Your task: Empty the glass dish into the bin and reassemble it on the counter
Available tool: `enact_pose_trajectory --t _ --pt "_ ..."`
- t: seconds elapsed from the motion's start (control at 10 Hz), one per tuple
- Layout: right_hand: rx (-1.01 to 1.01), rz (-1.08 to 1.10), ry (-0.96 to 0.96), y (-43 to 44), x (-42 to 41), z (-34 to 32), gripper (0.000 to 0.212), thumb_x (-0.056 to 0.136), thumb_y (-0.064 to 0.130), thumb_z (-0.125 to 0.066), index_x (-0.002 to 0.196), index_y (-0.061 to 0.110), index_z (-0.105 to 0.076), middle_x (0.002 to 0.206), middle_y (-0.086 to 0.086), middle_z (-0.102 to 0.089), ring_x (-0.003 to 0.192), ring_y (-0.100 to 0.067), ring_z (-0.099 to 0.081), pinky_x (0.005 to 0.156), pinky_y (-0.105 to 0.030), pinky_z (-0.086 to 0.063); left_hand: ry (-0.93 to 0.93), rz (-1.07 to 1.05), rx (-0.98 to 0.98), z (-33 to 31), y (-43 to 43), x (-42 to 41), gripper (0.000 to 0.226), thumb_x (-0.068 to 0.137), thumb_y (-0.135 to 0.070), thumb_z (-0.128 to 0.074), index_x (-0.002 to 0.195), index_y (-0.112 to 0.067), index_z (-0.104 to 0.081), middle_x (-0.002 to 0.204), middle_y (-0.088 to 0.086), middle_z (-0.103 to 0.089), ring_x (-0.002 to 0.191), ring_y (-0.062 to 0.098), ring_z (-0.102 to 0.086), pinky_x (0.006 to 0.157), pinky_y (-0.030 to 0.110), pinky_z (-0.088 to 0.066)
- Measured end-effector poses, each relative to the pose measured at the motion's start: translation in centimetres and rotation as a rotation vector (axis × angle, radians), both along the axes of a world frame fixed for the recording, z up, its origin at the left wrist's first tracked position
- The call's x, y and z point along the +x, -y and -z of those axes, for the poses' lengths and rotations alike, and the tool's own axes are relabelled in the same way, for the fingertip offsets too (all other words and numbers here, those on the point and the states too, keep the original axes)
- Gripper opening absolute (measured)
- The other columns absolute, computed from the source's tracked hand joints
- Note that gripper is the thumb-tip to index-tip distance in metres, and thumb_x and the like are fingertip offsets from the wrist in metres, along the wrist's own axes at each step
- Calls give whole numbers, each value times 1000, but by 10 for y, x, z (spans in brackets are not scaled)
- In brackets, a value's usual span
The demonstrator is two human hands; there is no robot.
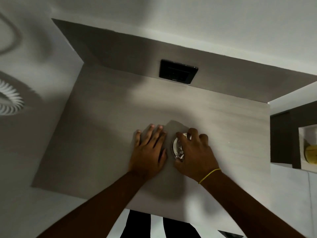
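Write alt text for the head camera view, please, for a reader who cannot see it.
The right hand closes over a small glass dish on a grey counter, while the left hand lies flat beside it. A black panel sits on the wall behind.

Glass dish (177,148) half-hidden under right hand (193,152)

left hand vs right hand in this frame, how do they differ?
The left hand lies flat, palm down, fingers spread, holding nothing; the right hand is curled over the glass dish, fingers gripping its rim. The right wrist carries a yellow band; the left wrist is bare. The left hand sits beside the dish, not touching it as far as can be seen. Both rest on the grey counter, side by side.
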State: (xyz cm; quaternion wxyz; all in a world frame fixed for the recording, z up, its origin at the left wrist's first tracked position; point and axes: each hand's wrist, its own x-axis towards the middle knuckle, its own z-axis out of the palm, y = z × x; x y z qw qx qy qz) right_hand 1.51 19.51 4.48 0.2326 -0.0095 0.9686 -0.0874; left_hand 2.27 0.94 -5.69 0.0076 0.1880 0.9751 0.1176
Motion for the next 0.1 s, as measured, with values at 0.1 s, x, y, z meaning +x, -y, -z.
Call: enact_pose_trajectory --t 0.1 --pt "-38 14 24 -2 6 -10 95 72 56 -65 160 38 -33 160 -5 -31 134 -39 -45 98 -50 -58 -16 2 20 -9 3 4 61 105 -43 -53 158 -13 -54 173 9 -44 163 35 -36 123 72 -35"
